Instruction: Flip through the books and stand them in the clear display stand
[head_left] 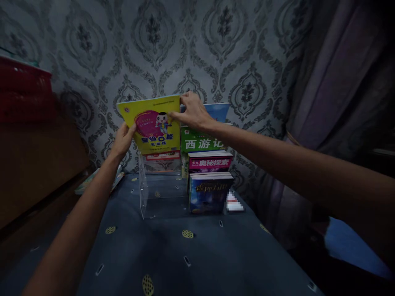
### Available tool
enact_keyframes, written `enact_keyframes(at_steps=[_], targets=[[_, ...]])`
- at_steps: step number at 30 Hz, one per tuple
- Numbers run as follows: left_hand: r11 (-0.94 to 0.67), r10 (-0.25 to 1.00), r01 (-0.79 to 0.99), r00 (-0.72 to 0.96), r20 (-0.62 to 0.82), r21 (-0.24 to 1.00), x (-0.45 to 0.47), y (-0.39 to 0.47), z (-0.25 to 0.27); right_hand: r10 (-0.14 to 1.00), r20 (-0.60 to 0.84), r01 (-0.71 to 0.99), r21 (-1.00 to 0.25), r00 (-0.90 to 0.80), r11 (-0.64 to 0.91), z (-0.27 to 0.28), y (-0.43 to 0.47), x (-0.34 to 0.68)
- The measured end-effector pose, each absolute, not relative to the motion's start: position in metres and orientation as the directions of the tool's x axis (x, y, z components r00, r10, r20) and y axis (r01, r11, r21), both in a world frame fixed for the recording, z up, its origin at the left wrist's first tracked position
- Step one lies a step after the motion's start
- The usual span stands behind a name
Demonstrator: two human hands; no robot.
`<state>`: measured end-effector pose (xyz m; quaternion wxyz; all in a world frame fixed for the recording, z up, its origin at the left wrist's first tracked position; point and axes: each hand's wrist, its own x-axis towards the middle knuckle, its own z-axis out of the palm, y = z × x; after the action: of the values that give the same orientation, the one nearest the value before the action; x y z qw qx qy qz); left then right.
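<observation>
A yellow workbook [129, 115] with a pink patch and a cartoon child on its cover is held upright between my hands. My left hand [122, 142] grips its lower left edge; my right hand [193, 111] pinches its upper right edge, thumb on the cover. Below and behind it stands a clear stepped book rack [163, 205]. The rack's right side holds a blue book [220, 112] at the back, a green book [197, 139], a pink-and-dark book [212, 164] and a dark blue book [206, 197] in front. A red-edged book [163, 155] shows under the workbook.
The rack stands on a dark blue patterned cloth [185, 242] against a papered wall. Other books [98, 181] lie to the left, near a brown board [40, 164] and a red bag [24, 90]. A purple curtain [324, 90] hangs at the right.
</observation>
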<state>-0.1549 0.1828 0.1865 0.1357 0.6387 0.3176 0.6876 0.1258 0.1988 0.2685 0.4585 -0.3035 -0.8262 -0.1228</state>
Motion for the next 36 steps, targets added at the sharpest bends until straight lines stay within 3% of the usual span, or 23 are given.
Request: enact_keyframes(at_steps=[6,14,19,24,30,36], targets=[[-0.581,0.812,-0.010,-0.087,0.578,0.814,-0.146,0.207,0.188,0.541,0.702,0.657,-0.138,-0.463,0.742,0.301,0.228,0.119],[-0.653,0.756,-0.111,-0.153,0.637,0.749,-0.139,0.222,0.177,0.496,0.734,0.612,-0.139,-0.464,0.779,0.307,0.262,0.125],[-0.656,0.754,-0.101,-0.039,0.656,0.748,-0.138,0.219,0.169,0.560,0.645,0.678,-0.088,-0.520,0.730,0.309,0.244,0.125],[-0.653,0.756,-0.107,-0.053,0.652,0.749,-0.139,0.224,0.164,0.642,0.514,0.721,-0.065,-0.569,0.690,0.317,0.214,0.129],[-0.638,0.770,-0.124,-0.058,0.636,0.760,-0.137,0.226,0.160,0.652,0.526,0.759,-0.020,-0.545,0.651,0.319,0.202,0.126],[-0.596,0.803,-0.102,-0.067,0.593,0.796,-0.139,0.222,0.158,0.663,0.528,0.722,-0.129,-0.530,0.680,0.321,0.200,0.126]])
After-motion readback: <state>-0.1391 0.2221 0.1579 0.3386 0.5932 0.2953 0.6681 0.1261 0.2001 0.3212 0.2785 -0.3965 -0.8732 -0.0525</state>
